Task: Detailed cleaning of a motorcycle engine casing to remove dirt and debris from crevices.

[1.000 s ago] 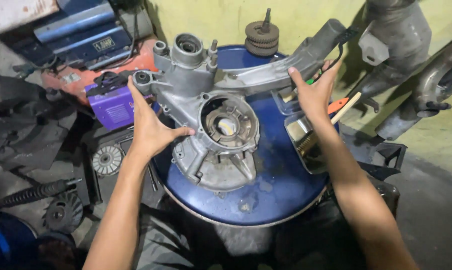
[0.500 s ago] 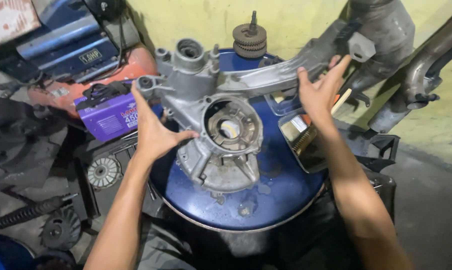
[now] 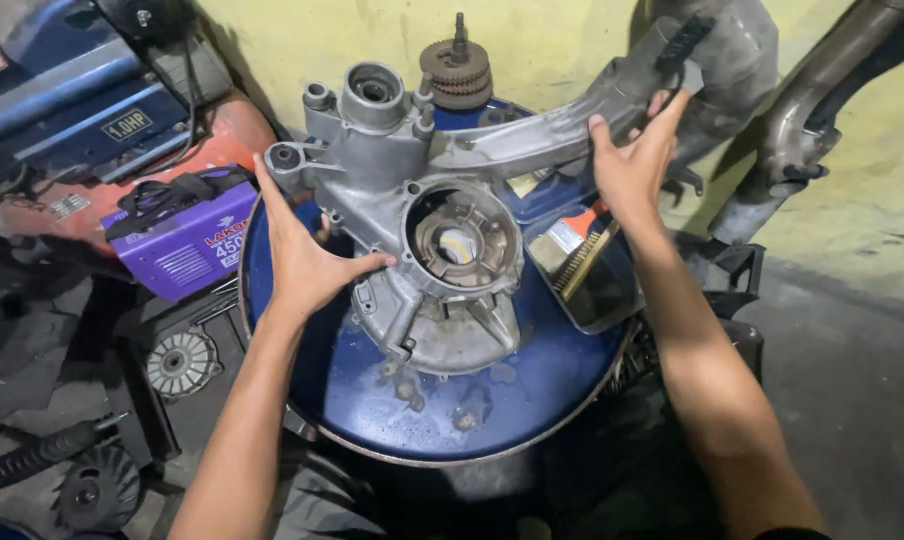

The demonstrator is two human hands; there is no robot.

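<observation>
A: What's crowding the drum top [image 3: 532, 400]?

B: Plenty. Blue drum, lid up, w/ a grey engine casing [image 3: 422, 230] lying flat on it. Just right of the casing there's a shallow tray [image 3: 597, 290] w/ a brush in it, partly tucked under the casing's long arm. Gear stack [image 3: 459, 68] sits at the far rim, right behind the casing, near the yellow wall.

A: And off the drum?

B: Left side: purple welder box [image 3: 182, 240] close to the rim, orange machine [image 3: 222, 130] behind that, finned round part [image 3: 179, 362] on the floor. Right side: exhaust pipes [image 3: 812, 110] leaning by the wall, near the arm's tip.

A: Which way's the casing pointing?

B: Long axis runs approx. near-left to far-right. Round opening w/ bearing faces up, mid drum. Fat rounded end towards the person, cylinder mount at the far left, slim arm reaching up-right past the drum edge.

A: Hands?

B: Left hand [image 3: 307, 255] flat, fingers spread wide, palm pressed against the casing's left flank, thumb towards the opening. Not wrapped round anything. Right hand [image 3: 634, 160] on the arm near its tip, fingers open and laid over it, thumb on the near side. Loose clasp, can't tell how firm.
</observation>
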